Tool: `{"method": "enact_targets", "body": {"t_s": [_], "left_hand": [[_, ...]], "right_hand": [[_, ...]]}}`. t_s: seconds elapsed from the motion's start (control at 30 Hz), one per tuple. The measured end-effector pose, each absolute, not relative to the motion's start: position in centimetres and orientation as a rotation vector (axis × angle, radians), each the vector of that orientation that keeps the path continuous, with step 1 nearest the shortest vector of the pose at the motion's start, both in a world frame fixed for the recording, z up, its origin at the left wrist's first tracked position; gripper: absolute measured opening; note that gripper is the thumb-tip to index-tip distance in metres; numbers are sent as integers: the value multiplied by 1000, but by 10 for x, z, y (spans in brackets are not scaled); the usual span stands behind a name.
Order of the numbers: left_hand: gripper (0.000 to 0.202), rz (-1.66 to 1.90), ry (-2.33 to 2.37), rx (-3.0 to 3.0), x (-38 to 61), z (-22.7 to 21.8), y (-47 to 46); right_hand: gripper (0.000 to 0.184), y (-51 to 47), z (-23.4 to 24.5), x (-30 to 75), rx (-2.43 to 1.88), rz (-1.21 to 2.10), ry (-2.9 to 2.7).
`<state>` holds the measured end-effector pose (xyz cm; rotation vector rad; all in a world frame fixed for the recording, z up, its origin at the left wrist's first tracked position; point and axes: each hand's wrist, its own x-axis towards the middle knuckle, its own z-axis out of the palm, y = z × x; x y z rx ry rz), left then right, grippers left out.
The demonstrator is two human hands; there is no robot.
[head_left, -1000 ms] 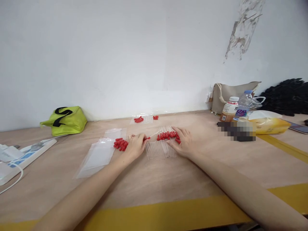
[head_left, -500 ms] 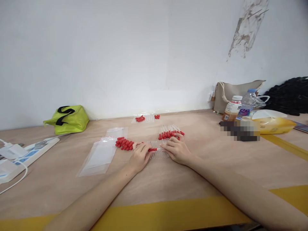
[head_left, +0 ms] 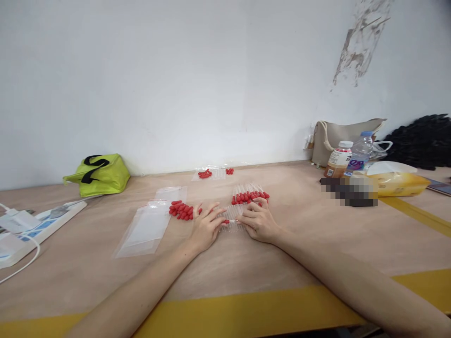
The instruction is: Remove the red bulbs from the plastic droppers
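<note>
My left hand (head_left: 206, 228) is closed in a pinch on a red rubber bulb (head_left: 226, 221), mostly covered by the fingers. From the right, my right hand (head_left: 260, 221) pinches a thin clear dropper tube (head_left: 233, 220) whose end meets the bulb. Beneath both hands lies a row of clear tubes (head_left: 230, 229). Beside my left hand is a pile of red rubber bulbs (head_left: 181, 211). Just beyond my right hand, droppers with red bulbs fitted (head_left: 248, 195) lie side by side, bulbs toward me.
Clear plastic bags (head_left: 144, 230) lie left of the bulbs. Another bag (head_left: 218, 174) with red bulbs is by the wall. A power strip (head_left: 45, 230) and green bag (head_left: 104, 176) stand left. Bottles (head_left: 338, 159) and a yellow tissue pack (head_left: 401, 183) stand right.
My hands have come slightly closer together, and less of the red bulb shows now. The left fingers have lifted and spread a little while the thumb and index finger stay on the bulb.
</note>
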<state>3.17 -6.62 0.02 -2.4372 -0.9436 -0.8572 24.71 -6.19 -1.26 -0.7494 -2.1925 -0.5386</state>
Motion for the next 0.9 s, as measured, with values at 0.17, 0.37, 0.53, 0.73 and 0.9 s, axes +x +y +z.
{"method": "enact_targets", "body": {"t_s": [0.17,0.37,0.53,0.73,0.9], "left_hand": [[15,-841,-932,-2444,30,1,-70],[18,-840,-919,-2460,30,3,-73],[18,-883,-864,-2451,29,3,-74],[20,-892,-830,-2431,29,3,-77],[19,-875,-837,-2443,28,1,-78]], "right_hand": [[18,-61,-14,249,-719,-572,-2230],[15,-64,-10,250,-657,-603,-2202],[14,-66,-8,251,-639,-618,-2191],[15,-65,-10,251,-660,-577,-2202],[15,-63,-13,253,-644,-528,-2218]]}}
